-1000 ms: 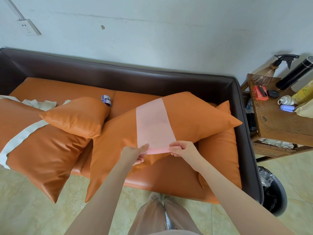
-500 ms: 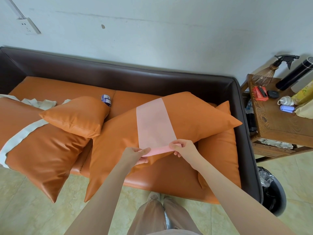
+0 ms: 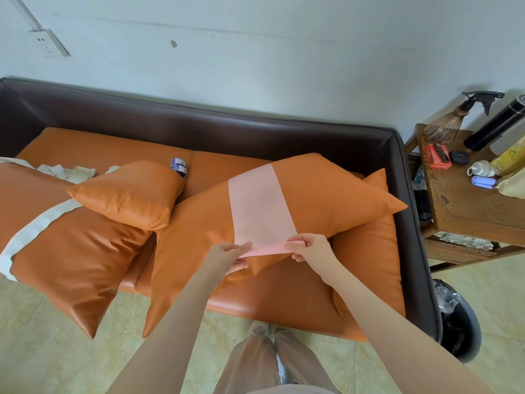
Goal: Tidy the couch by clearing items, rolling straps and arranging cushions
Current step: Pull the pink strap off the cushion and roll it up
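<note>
Two hands on the pink strap [image 3: 261, 207] now, left hand [image 3: 227, 255] and right hand [image 3: 308, 247] each pinching a near corner, fingers clamped on the turned-up edge. That fold has crept a touch farther up than a second ago, so the roll is under way. Strap lies across the big orange cushion [image 3: 326, 194] mid-couch. Far left, a white strap [image 3: 37, 226] drapes another cushion [image 3: 71, 251], probably next.
</note>
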